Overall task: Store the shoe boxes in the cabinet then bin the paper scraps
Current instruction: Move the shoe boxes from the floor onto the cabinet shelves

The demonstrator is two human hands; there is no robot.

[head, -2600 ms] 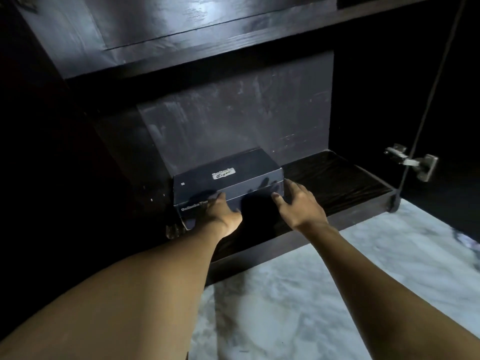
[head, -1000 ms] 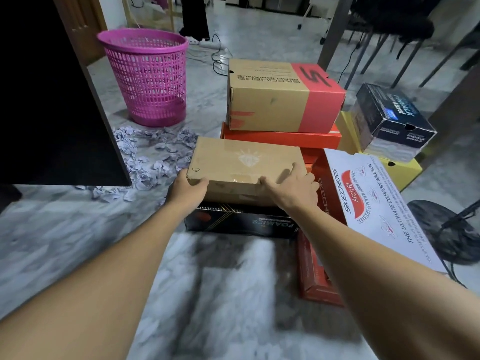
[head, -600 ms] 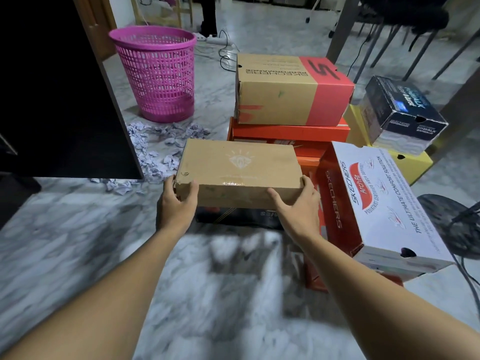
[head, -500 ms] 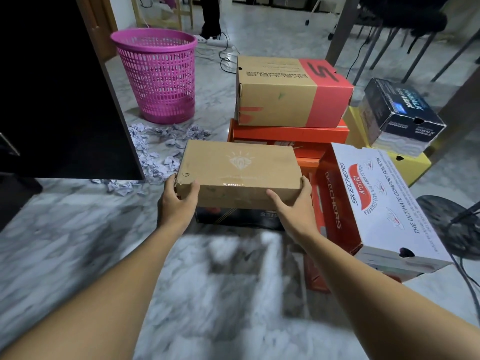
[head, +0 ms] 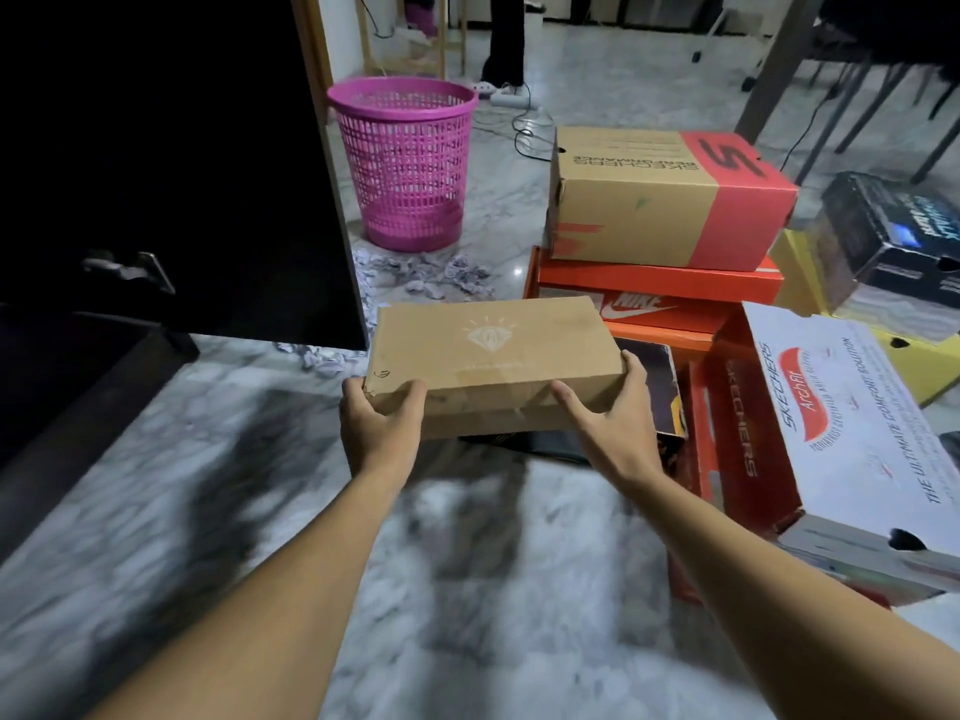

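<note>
The cabinet fills nine to eleven o'clock, its door swung open. The inside is too dark to show what it holds. A pile of shut shoe boxes runs from one to four o'clock, their contents hidden. The pink bin stands at twelve o'clock, beside the door's edge. Whether anything lies in it cannot be told through the mesh.

The brown box sits at the centre, lid on and level, over a black box at the near edge of the pile. Whether the two touch cannot be told. It is plain cardboard, so it is likely stiff at the corners, softer mid-wall and fairly light. A separate lid could lift off, so the short ends and underside are the safest hold.

The scraps lie crumpled on the floor between bin and box, none binned as far as can be seen.

The left hand grips the box's near left corner. The right hand holds the right end, thumb on the front face and fingers round the side.
</note>
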